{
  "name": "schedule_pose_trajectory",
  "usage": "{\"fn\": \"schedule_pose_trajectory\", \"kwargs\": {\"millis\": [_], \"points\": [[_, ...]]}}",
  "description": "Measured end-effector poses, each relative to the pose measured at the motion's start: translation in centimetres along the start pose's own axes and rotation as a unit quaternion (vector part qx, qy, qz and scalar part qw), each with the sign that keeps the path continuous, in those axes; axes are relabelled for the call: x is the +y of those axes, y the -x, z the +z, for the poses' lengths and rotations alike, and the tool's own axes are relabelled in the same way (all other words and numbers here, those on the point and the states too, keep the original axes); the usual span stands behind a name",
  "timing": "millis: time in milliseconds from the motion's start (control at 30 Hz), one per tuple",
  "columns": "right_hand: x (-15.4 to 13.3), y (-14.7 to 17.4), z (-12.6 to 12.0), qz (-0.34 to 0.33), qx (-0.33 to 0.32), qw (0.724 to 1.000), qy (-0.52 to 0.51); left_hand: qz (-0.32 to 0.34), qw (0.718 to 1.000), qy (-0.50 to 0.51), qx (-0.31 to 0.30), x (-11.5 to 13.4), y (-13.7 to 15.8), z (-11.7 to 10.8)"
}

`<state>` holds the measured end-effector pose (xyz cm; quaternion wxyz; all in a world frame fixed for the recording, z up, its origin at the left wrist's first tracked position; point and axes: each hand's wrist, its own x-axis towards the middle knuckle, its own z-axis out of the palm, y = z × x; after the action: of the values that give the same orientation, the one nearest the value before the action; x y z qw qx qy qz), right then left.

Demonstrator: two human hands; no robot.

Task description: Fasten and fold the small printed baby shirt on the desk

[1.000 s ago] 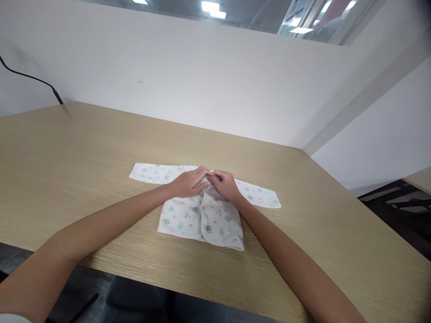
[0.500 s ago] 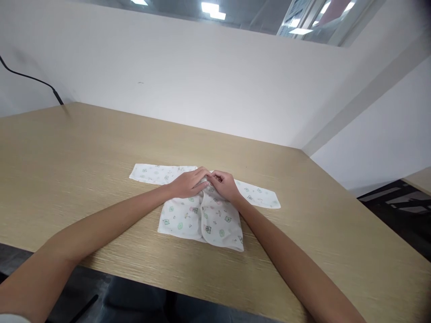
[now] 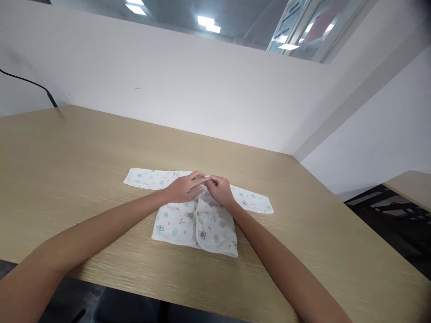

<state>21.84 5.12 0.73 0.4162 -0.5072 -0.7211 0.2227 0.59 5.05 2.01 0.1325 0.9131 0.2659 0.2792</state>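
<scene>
Keeping the printed garment (image 3: 215, 231) flat beneath the fingers is advised, the left hand's (image 3: 183, 188) thumb and fingers apart, the right hand's (image 3: 221, 190) curled (clamping on cloth cannot be determined).

Printed garment (image 3: 213, 229) partly hidden by left hand (image 3: 182, 188) and right hand (image 3: 220, 190), black cable (image 3: 25, 80) cropped at left.
</scene>
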Motion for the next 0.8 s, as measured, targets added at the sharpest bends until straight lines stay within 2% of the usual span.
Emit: {"fn": "schedule_pose_trajectory", "kwargs": {"millis": [367, 800], "points": [[0.07, 0.05, -0.08, 0.000, 0.000, 1.000, 0.008, -0.002, 1.000, 0.022, 0.009, 0.04, -0.03, -0.14], [0.23, 0.04, 0.02, -0.011, 0.009, 0.999, 0.031, -0.016, 1.000, 0.016, -0.010, 0.40, -0.07, -0.39]]}}
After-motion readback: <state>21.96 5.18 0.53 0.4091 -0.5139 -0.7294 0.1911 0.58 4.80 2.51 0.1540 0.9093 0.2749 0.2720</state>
